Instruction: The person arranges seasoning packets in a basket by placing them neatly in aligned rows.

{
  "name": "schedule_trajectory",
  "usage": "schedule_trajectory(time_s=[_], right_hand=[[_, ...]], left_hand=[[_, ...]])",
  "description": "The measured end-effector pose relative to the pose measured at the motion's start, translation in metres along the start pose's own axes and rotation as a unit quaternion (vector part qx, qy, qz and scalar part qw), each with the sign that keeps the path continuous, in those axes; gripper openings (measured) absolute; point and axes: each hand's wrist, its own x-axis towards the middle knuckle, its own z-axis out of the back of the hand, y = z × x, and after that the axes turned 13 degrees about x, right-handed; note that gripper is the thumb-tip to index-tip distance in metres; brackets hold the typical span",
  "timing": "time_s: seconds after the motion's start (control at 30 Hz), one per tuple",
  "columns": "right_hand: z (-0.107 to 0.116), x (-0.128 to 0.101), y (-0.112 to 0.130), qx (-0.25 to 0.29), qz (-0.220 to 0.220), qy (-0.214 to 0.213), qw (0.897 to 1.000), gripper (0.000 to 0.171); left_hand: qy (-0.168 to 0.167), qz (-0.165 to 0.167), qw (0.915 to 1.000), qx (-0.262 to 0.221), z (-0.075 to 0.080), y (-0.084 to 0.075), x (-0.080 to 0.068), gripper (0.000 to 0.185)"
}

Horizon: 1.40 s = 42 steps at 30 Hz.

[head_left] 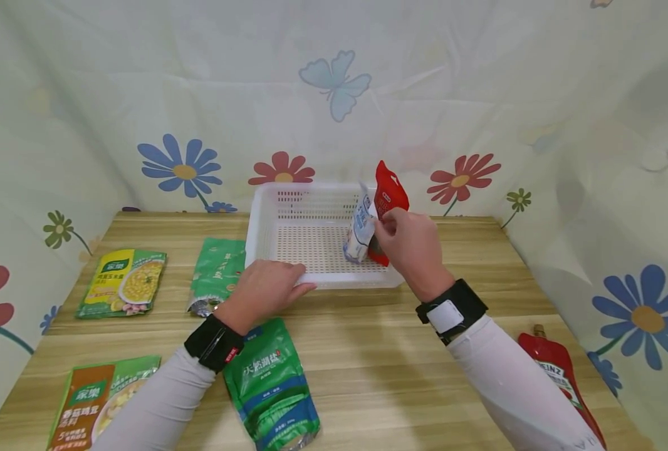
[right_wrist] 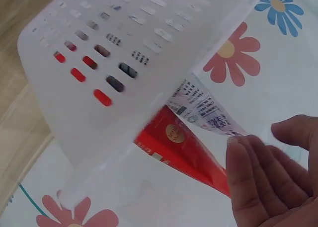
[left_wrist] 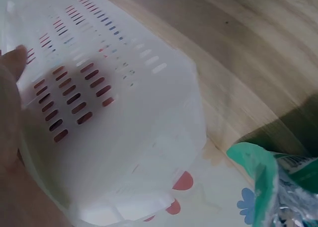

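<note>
A white perforated basket stands at the back middle of the wooden table. Two pouches stand upright against its right wall, a white-and-blue pouch and a red pouch behind it. My right hand reaches over the basket's right front corner. In the right wrist view its fingers are nearly straight, the tips touching the white pouch's edge, with the thumb held apart. My left hand rests on the basket's front rim near the left corner, fingers lying along it. The left wrist view shows the basket's wall close up.
A green pouch lies left of the basket. A yellow-green soup packet is further left and an orange-green packet is at the front left. A green-blue pouch lies by my left forearm. A red ketchup pouch lies at the right edge.
</note>
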Motion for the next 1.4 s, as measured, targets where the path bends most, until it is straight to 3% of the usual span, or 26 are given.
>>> schedule_trajectory(time_s=[0.17, 0.37, 0.5, 0.67, 1.13, 1.4], right_hand=[[0.000, -0.009, -0.010, 0.007, 0.048, -0.011, 0.999, 0.030], [-0.001, -0.016, -0.020, 0.016, 0.073, 0.001, 0.997, 0.029], [-0.002, -0.021, -0.024, 0.020, 0.093, 0.005, 0.995, 0.026], [-0.004, -0.030, -0.024, 0.020, 0.108, 0.023, 0.994, 0.025], [-0.016, -0.048, -0.022, 0.046, 0.170, 0.053, 0.983, 0.014], [-0.020, -0.051, -0.028, 0.059, 0.189, 0.089, 0.976, 0.024]], left_hand=[[0.000, -0.001, 0.9999, 0.012, 0.001, -0.001, 0.002, 0.029], [-0.017, 0.000, 0.9997, 0.019, 0.002, -0.002, 0.002, 0.028], [-0.010, 0.001, 0.9996, 0.025, 0.001, -0.002, 0.002, 0.027], [0.000, 0.003, 0.9996, 0.029, 0.002, -0.003, 0.001, 0.025], [-0.032, -0.021, 0.9984, 0.042, 0.001, -0.003, 0.000, 0.014], [-0.033, -0.020, 0.9979, 0.053, -0.001, -0.001, 0.000, 0.014]])
